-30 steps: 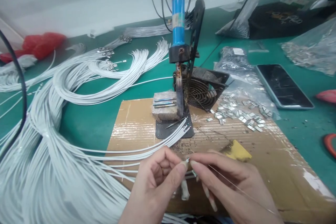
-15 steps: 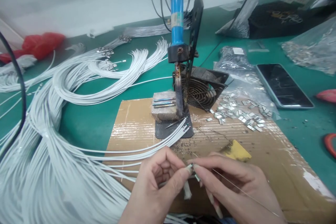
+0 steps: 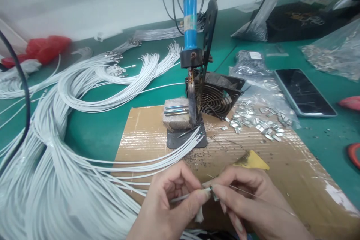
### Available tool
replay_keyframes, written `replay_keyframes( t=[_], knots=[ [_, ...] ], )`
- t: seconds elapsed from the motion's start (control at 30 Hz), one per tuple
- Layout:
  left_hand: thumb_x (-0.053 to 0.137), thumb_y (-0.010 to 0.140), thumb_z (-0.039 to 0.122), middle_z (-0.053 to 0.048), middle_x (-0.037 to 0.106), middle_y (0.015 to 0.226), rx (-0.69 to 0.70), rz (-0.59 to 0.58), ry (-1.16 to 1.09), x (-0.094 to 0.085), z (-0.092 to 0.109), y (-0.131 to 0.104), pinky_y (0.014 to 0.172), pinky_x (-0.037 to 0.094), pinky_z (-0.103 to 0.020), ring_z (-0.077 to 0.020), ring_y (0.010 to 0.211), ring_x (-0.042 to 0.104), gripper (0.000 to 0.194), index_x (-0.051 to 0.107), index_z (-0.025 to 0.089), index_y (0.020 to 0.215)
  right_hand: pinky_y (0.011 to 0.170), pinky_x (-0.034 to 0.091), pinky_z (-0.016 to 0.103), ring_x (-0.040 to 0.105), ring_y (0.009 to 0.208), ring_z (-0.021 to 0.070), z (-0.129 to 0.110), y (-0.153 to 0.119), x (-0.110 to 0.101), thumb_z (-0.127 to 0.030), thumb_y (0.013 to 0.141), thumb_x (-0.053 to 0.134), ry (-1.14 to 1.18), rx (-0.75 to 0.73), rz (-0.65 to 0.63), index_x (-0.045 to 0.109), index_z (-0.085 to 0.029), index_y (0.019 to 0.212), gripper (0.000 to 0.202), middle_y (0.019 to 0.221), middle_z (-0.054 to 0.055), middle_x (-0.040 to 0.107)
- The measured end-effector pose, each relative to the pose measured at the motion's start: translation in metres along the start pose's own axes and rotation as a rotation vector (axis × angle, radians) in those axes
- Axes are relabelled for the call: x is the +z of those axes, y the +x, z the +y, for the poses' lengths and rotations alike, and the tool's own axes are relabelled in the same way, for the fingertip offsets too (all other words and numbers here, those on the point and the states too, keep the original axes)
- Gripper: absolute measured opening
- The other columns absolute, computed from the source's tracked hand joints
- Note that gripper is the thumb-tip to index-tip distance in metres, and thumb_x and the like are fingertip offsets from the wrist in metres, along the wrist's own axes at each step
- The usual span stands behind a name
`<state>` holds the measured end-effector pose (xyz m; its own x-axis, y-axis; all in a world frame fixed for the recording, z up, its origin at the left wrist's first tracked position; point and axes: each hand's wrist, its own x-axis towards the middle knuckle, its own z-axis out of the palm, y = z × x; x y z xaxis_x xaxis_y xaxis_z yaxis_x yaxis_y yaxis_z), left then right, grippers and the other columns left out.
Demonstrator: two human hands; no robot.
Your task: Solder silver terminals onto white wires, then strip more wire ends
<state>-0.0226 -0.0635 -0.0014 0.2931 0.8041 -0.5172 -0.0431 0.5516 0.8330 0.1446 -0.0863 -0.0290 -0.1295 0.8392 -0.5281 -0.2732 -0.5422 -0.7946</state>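
Observation:
Pinched between thumb and forefinger, a white cable point(image 3: 180, 198) is in my left hand point(image 3: 174, 202), its end pointing right. My right hand point(image 3: 250, 198) holds a small shiny metal connector point(image 3: 215, 195) in its fingertips, right at the cable's end. A thin solder-like wire point(image 3: 250, 193) passes through my right hand and trails over its back. The fingertips of both hands nearly meet, so the exact joint is partly hidden. Above them several cable ends point(image 3: 194, 138) lie on a dark metal base plate point(image 3: 171, 141) under a blue soldering iron point(image 3: 190, 7) fixed tip down.
Large bundles of white cables point(image 3: 56, 180) cover the left side. Loose metal connectors point(image 3: 255, 120) are scattered on the cardboard point(image 3: 292, 180), near a yellow sponge-like piece point(image 3: 255, 160). A small fan point(image 3: 215, 97) stands behind the iron; a phone point(image 3: 305, 92) lies at right.
Both hands have shifted slightly down and right, keeping the cable and connector together. The wire's loose end has moved with my right hand. The things on the table stay put.

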Motion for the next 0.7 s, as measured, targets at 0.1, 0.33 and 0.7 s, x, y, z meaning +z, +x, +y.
replay_keyframes(
  t=[0.1,0.33,0.7],
  knots=[
    [0.085,0.077,0.055,0.006,0.052,0.059,0.002,-0.002,0.043,-0.003,-0.001,0.0,0.054,0.031,-0.019,-0.008,0.055,0.043,0.047,0.058,0.017,0.072,0.039,0.041,0.019,0.048,0.035,0.0092,-0.001,0.002,-0.004,-0.046,0.073,0.086,-0.082,0.012,-0.056,0.078,-0.019,0.068,0.028,0.044,-0.002,0.055],
    [0.079,0.079,0.049,0.007,0.044,0.057,0.024,0.062,0.147,-0.006,0.0,0.003,0.052,0.022,-0.022,-0.0086,0.055,0.033,0.041,0.056,0.017,0.069,0.041,0.04,0.014,0.051,0.044,0.009,-0.013,0.002,0.0,-0.028,0.08,0.073,-0.459,-0.36,0.027,0.08,-0.022,0.066,0.017,0.051,-0.001,0.06],
    [0.069,0.075,0.034,0.007,0.041,0.051,0.134,0.332,0.282,0.019,0.003,0.001,0.048,0.02,-0.021,-0.008,0.049,0.031,0.025,0.053,0.02,0.061,0.036,0.044,0.012,0.054,0.036,0.0091,-0.015,0.002,0.001,-0.027,0.067,0.089,-0.173,-0.19,0.026,0.079,-0.021,0.066,0.011,0.046,-0.002,0.059]
  ],
)
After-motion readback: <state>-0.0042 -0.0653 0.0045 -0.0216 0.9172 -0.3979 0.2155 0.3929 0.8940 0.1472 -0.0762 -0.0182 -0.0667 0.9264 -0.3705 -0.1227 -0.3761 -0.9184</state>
